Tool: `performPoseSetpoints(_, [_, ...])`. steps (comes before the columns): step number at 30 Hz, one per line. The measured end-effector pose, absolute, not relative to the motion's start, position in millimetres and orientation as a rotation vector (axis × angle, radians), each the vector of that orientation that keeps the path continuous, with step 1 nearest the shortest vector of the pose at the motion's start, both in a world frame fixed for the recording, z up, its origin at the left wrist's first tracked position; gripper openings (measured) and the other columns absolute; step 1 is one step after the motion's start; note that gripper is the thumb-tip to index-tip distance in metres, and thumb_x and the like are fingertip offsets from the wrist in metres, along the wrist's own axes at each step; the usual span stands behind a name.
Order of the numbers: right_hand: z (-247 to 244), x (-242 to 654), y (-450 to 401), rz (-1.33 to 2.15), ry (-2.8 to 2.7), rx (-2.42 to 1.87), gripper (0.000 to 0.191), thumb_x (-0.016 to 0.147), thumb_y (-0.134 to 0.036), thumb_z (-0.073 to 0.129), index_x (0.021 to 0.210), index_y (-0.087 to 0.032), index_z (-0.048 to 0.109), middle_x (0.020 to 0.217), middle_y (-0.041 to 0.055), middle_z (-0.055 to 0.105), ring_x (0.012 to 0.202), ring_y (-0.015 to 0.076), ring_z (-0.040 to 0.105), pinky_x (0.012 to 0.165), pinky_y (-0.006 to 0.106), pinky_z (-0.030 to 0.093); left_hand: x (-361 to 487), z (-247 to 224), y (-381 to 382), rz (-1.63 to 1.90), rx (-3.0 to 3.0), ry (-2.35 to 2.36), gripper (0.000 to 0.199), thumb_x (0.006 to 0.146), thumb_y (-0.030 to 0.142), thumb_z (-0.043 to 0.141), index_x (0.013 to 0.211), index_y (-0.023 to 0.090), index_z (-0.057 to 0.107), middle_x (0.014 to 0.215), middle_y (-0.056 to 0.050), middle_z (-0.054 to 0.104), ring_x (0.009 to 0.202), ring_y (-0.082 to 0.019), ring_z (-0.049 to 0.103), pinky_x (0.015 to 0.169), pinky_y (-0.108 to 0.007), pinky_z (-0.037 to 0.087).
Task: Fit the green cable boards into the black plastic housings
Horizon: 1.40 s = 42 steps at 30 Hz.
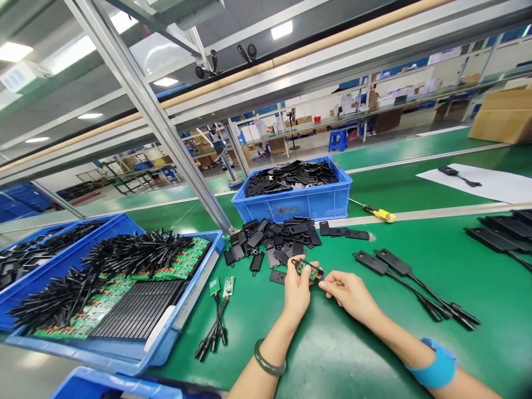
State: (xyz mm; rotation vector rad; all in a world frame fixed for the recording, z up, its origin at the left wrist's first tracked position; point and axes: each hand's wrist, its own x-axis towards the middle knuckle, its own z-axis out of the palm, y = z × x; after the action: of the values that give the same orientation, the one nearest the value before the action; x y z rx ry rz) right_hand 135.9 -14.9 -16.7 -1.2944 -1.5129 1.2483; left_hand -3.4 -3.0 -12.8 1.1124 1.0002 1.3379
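My left hand is closed around a small black plastic case half, in which a green circuit board with thin coloured wires lies exposed. At the board's near end, the fingertips of my right hand pinch the black cable; the rest of that cable is hidden. Just beyond my hands is a loose pile of black plastic case pieces. Two circuit boards with black cables lie to the left of my left hand. Closed black units with cables rest to the right.
A blue tray at left holds boards with cables. A blue bin full of black pieces stands behind the pile, beside a yellow-handled screwdriver. More finished-looking units lie far right. A metal post rises behind the tray.
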Motion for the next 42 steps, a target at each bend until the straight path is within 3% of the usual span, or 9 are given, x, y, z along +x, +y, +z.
performPoseSetpoints(13, [-12.2, 141.5, -11.1, 1.384, -1.547, -1.180, 0.035, 0.075, -0.050, 0.054, 0.063, -0.017, 0.060, 0.053, -0.0019, 0.056, 0.041, 0.0085, 0.034, 0.043, 0.023, 0.023, -6.8, -1.6, -9.3, 1.238, 0.958, 0.793, 0.037, 0.078, 0.039, 0.060, 0.100, 0.020, 0.038, 0.086, -0.009, 0.068, 0.077, -0.022, 0.066, 0.066, -0.032, 0.050])
performPoseSetpoints(21, [-11.1, 139.2, -14.1, 0.928, -1.782, -1.419, 0.036, 0.082, -0.045, 0.047, 0.057, -0.019, 0.052, 0.052, -0.0019, 0.057, 0.049, 0.0119, 0.047, 0.050, 0.023, 0.031, -4.7, -5.4, -11.1, 1.276, 1.193, 0.936, 0.029, 0.082, 0.039, 0.055, 0.099, 0.020, 0.041, 0.090, -0.008, 0.067, 0.084, -0.019, 0.064, 0.069, -0.029, 0.050])
performPoseSetpoints(27, [-4.0, 141.4, -16.6, 0.820, -1.900, -1.337, 0.036, 0.082, -0.046, 0.051, 0.059, -0.018, 0.055, 0.051, -0.0025, 0.055, 0.047, 0.0112, 0.047, 0.047, 0.022, 0.032, -2.4, -2.3, -6.7, 1.197, 1.111, 1.003, 0.028, 0.077, 0.036, 0.057, 0.095, 0.017, 0.046, 0.073, -0.002, 0.062, 0.060, -0.013, 0.057, 0.053, -0.021, 0.044])
performPoseSetpoints(33, [-7.2, 149.4, -11.8, 0.307, -1.963, -1.106, 0.021, 0.091, -0.028, 0.045, 0.090, -0.021, 0.065, 0.082, 0.0041, 0.062, 0.075, 0.0145, 0.057, 0.069, 0.024, 0.044, -1.3, -13.1, -4.2, 0.955, 1.438, 1.090, 0.014, 0.078, 0.030, 0.050, 0.081, 0.016, 0.052, 0.059, 0.002, 0.056, 0.054, -0.010, 0.051, 0.052, -0.020, 0.040])
performPoseSetpoints(37, [-10.7, 148.5, -6.0, 0.023, -2.040, -1.072, 0.020, 0.090, -0.024, 0.047, 0.092, -0.022, 0.067, 0.084, 0.0042, 0.062, 0.077, 0.0141, 0.056, 0.068, 0.024, 0.043, -1.0, -19.4, -2.2, 0.885, 1.569, 1.157, 0.021, 0.077, 0.034, 0.049, 0.085, 0.016, 0.054, 0.058, 0.001, 0.057, 0.053, -0.013, 0.054, 0.052, -0.022, 0.040])
performPoseSetpoints(42, [-12.1, 146.2, 1.4, -0.165, -2.123, -1.098, 0.014, 0.087, -0.026, 0.054, 0.083, -0.023, 0.066, 0.077, -0.0005, 0.064, 0.071, 0.0126, 0.055, 0.064, 0.024, 0.041, -3.3, -20.8, 3.6, 0.846, 1.547, 1.204, 0.050, 0.067, 0.054, 0.055, 0.095, 0.013, 0.056, 0.058, -0.001, 0.061, 0.054, -0.018, 0.057, 0.049, -0.027, 0.043])
